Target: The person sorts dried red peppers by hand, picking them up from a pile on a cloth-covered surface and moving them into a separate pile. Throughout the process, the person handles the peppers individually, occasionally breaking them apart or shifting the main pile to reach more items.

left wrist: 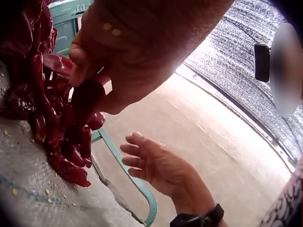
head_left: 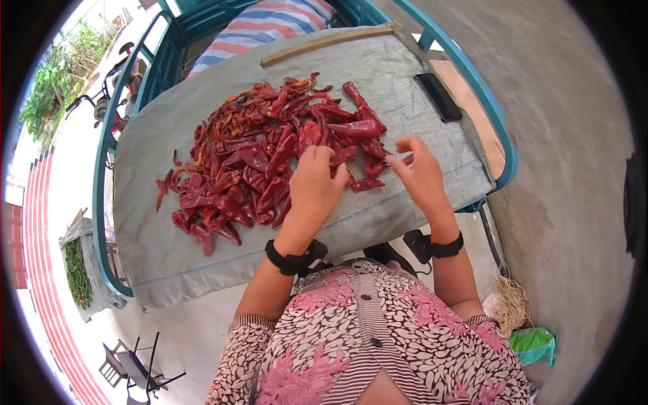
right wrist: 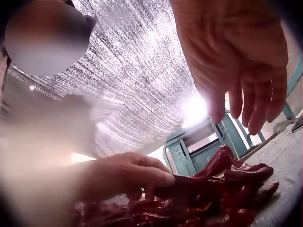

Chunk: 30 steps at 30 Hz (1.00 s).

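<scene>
A heap of dried red chili peppers [head_left: 253, 158] lies spread over a grey woven sheet [head_left: 405, 108]. At the heap's near right side, my left hand [head_left: 316, 185] pinches a dark red chili pepper [left wrist: 87, 101] between thumb and fingers. The same pepper shows at the left fingertips in the right wrist view, low over the others. My right hand [head_left: 420, 177] is just right of the heap, its fingers loosely bent and apart with nothing between them. In the right wrist view its fingers hang down above the peppers.
The sheet covers the bed of a teal metal-railed cart [head_left: 503, 152]. A black phone [head_left: 437, 96] lies at the right, a wooden strip [head_left: 327, 46] along the back. Behind is a striped sack [head_left: 263, 30]. Loose seeds [left wrist: 47, 192] dot the sheet. A folding chair [head_left: 142, 368] stands lower left.
</scene>
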Motion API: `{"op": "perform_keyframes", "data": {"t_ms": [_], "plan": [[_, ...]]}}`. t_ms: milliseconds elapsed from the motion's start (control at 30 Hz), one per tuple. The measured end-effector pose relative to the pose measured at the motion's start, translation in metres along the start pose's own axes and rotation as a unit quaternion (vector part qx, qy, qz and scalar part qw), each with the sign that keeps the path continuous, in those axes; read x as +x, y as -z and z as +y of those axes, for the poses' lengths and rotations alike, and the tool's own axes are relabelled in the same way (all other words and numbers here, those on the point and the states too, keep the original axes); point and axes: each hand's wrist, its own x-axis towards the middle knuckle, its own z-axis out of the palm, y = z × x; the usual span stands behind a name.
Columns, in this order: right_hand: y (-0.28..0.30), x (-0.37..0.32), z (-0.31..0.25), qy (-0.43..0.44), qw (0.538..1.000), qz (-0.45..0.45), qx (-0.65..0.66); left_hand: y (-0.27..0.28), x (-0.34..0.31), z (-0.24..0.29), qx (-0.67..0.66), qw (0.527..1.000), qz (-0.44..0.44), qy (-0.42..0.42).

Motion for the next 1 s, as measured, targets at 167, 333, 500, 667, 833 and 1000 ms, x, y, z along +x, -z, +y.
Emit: {"op": "perform_keyframes", "data": {"t_ms": [167, 333, 500, 667, 833, 1000], "plan": [[-0.031, -0.009, 0.011, 0.125, 0.988, -0.044, -0.080, 0.017, 0.015, -0.008, 0.020, 0.992, 0.124, 0.033], [-0.037, 0.002, 0.037, 0.130, 0.991, -0.010, -0.038, 0.008, 0.001, 0.011, -0.014, 0.998, 0.057, 0.004], [-0.022, 0.000, 0.038, 0.170, 0.982, -0.018, -0.086, -0.029, -0.022, 0.014, 0.022, 0.984, -0.112, -0.135], [-0.032, 0.004, 0.043, 0.244, 0.958, -0.061, -0.139, -0.044, -0.020, 0.000, 0.101, 0.977, -0.131, -0.133], [-0.034, 0.017, 0.057, 0.215, 0.971, -0.059, -0.090, -0.003, -0.006, 0.004, 0.039, 0.987, -0.135, -0.079], [-0.023, 0.015, 0.055, 0.249, 0.958, -0.075, -0.124, 0.028, 0.008, 0.002, -0.063, 0.996, -0.047, 0.052]]}}
